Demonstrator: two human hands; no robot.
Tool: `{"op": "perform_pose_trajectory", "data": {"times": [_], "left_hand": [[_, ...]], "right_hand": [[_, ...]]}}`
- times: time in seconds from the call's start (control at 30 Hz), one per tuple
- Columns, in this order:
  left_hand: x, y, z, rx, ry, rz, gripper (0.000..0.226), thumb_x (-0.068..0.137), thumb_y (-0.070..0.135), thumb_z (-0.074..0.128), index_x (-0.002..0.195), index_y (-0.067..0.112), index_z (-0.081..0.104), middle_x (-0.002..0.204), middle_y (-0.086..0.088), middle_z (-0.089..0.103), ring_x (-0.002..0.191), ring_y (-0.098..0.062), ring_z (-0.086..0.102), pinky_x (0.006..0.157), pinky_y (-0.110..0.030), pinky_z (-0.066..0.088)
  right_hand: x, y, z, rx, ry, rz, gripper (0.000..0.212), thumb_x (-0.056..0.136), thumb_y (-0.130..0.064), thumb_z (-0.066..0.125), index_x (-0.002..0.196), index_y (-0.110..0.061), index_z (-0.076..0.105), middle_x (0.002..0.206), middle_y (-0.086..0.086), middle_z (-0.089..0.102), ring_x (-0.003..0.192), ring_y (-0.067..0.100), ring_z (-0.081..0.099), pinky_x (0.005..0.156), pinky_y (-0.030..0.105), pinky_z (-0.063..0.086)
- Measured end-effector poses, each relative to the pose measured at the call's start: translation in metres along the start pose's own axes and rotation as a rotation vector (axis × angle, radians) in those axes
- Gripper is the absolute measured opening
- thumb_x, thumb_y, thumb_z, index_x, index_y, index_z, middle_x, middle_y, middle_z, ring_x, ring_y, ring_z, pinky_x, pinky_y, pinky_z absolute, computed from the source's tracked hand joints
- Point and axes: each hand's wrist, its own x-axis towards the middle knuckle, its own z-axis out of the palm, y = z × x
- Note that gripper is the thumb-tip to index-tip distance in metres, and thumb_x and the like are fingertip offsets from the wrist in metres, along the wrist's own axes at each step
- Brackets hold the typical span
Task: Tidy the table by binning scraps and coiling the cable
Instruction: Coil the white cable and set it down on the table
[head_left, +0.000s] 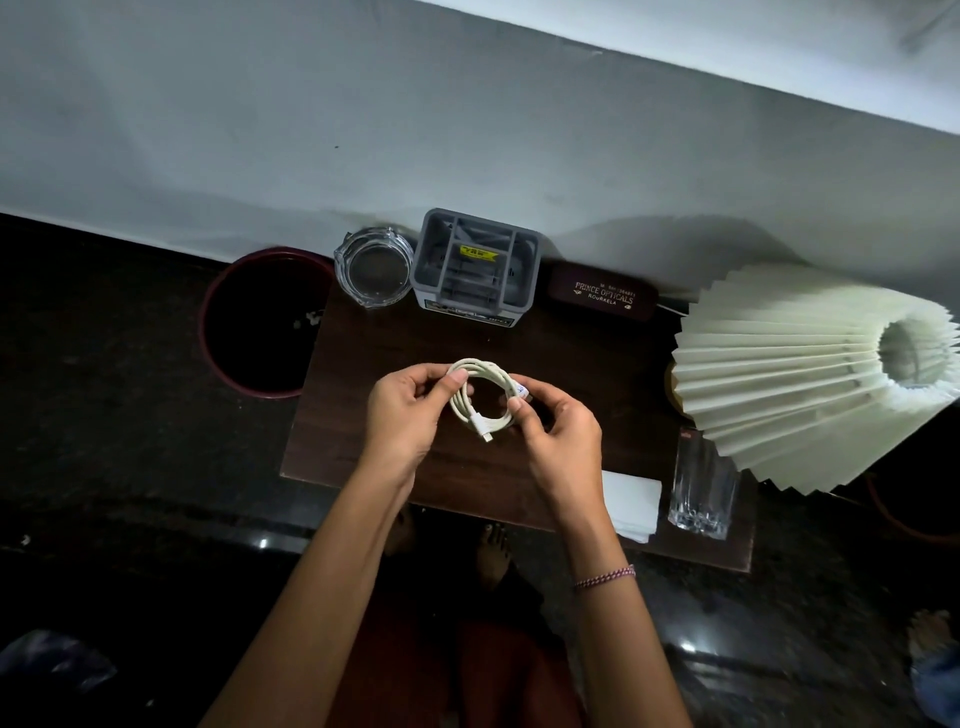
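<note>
A white cable (485, 382) is wound into a small coil of several loops, held just above the middle of the dark wooden table (571, 364). My left hand (410, 410) pinches the coil's left side between thumb and fingers. My right hand (550, 421) grips its right side, near a white plug end with a blue mark. The other connector (480, 427) sticks out at the bottom of the coil. A dark red round bin (208, 312) stands on the floor left of the table, with a few pale scraps (306, 319) inside.
Along the table's far edge sit a glass ashtray (373, 266), a grey compartment organiser (475, 265) and a maroon glasses case (602, 297). A pleated white lamp shade (800, 374) fills the right side. A tall glass (701, 483) and white paper (631, 501) lie near the front right.
</note>
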Motion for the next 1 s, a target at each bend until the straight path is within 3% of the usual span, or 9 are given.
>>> {"op": "perform_pose_trajectory", "data": {"times": [0.1,0.2,0.3,0.43,0.57,0.67,0.8,0.87,1.0], "left_hand": [[0.005,0.003,0.004,0.052,-0.103,0.007,0.016,0.086,0.017,0.06,0.075,0.026,0.067,0.069,0.004,0.069,0.074,-0.011,0.064,0.081,-0.026,0.049],[0.01,0.005,0.006,0.166,-0.182,0.026,0.02,0.091,0.02,0.053,0.077,0.029,0.064,0.074,0.001,0.068,0.074,-0.007,0.062,0.077,-0.022,0.046],[0.014,0.003,0.011,0.348,-0.207,0.068,0.026,0.095,0.025,0.045,0.073,0.029,0.059,0.074,-0.01,0.062,0.074,-0.016,0.053,0.074,-0.034,0.041],[0.011,0.005,0.019,-0.078,-0.307,-0.092,0.033,0.097,0.019,0.037,0.074,0.019,0.061,0.061,0.009,0.062,0.064,-0.001,0.056,0.07,-0.018,0.043],[0.013,-0.001,0.021,-0.489,-0.354,-0.373,0.036,0.097,0.027,0.037,0.071,0.011,0.058,0.054,0.005,0.06,0.062,-0.009,0.058,0.072,-0.025,0.046],[0.013,-0.002,0.03,-0.168,-0.272,-0.238,0.031,0.096,0.027,0.042,0.072,0.016,0.059,0.06,0.007,0.059,0.057,-0.004,0.054,0.057,-0.018,0.046],[0.013,-0.009,0.031,0.217,-0.052,-0.03,0.01,0.089,0.031,0.055,0.079,0.03,0.055,0.08,-0.004,0.063,0.074,-0.018,0.059,0.064,-0.033,0.051],[0.012,-0.01,0.028,0.215,-0.043,0.02,0.004,0.083,0.033,0.062,0.083,0.033,0.058,0.079,0.004,0.066,0.077,-0.015,0.064,0.064,-0.033,0.054],[0.006,-0.016,0.028,0.434,-0.034,0.145,0.014,0.073,0.026,0.075,0.087,0.025,0.071,0.075,0.014,0.066,0.069,0.0,0.062,0.063,-0.012,0.05]], "right_hand": [[0.003,0.005,-0.002,-0.001,-0.007,-0.026,0.022,0.09,-0.016,0.056,0.11,-0.021,0.065,0.091,0.013,0.072,0.086,0.03,0.063,0.071,0.025,0.047],[0.007,0.009,-0.005,-0.007,-0.03,-0.056,0.022,0.092,-0.013,0.053,0.109,-0.02,0.064,0.087,-0.009,0.066,0.077,0.006,0.062,0.071,0.009,0.045],[0.015,0.01,-0.008,-0.021,-0.042,-0.06,0.019,0.093,-0.014,0.051,0.108,-0.017,0.063,0.082,-0.014,0.063,0.082,0.002,0.059,0.07,0.003,0.041],[0.024,0.008,-0.013,0.019,-0.099,-0.036,0.02,0.094,-0.015,0.05,0.11,-0.013,0.062,0.094,0.003,0.071,0.095,0.017,0.064,0.088,0.027,0.049],[0.025,0.01,-0.015,0.09,-0.161,-0.006,0.023,0.094,-0.015,0.05,0.112,-0.008,0.061,0.107,0.011,0.069,0.104,0.021,0.063,0.098,0.044,0.047],[0.022,0.018,-0.015,0.081,-0.051,0.013,0.021,0.093,-0.015,0.051,0.111,-0.01,0.063,0.1,0.006,0.07,0.1,0.019,0.064,0.094,0.037,0.05],[0.02,0.026,-0.015,0.005,0.123,0.009,0.019,0.093,-0.016,0.052,0.108,-0.016,0.065,0.078,-0.015,0.064,0.076,0.001,0.061,0.065,0.0,0.04],[0.021,0.028,-0.015,-0.019,0.187,-0.005,0.019,0.093,-0.016,0.053,0.107,-0.016,0.066,0.079,-0.015,0.061,0.074,-0.006,0.056,0.062,-0.004,0.036],[0.026,0.029,-0.017,0.03,0.223,0.017,0.02,0.091,-0.016,0.055,0.109,-0.015,0.066,0.093,-0.006,0.067,0.086,0.006,0.06,0.073,0.001,0.04]]}}
